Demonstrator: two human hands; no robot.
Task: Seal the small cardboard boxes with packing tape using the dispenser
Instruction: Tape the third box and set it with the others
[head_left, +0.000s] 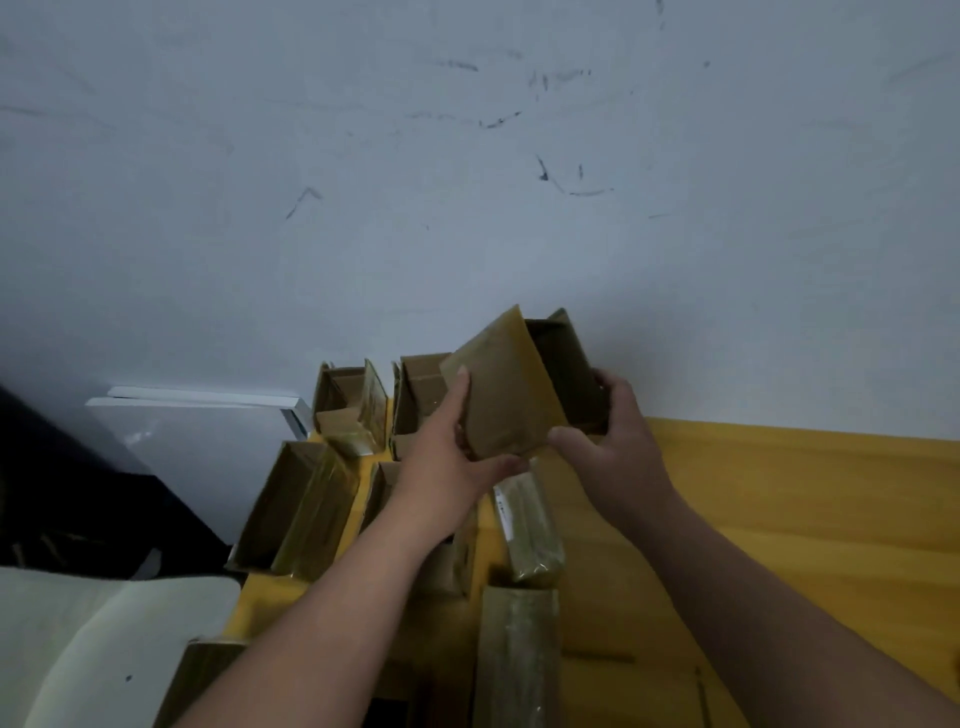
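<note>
Left hand: you grip the box from its left.
Right hand: you clasp its right side.

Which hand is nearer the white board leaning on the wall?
Left. The left hand holds the raised box on the side toward the white board; the right hand grips the box's far side.

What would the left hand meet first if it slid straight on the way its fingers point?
The left hand already lies on the held cardboard box; beyond it, probably the scuffed wall, though depth is unclear.
</note>
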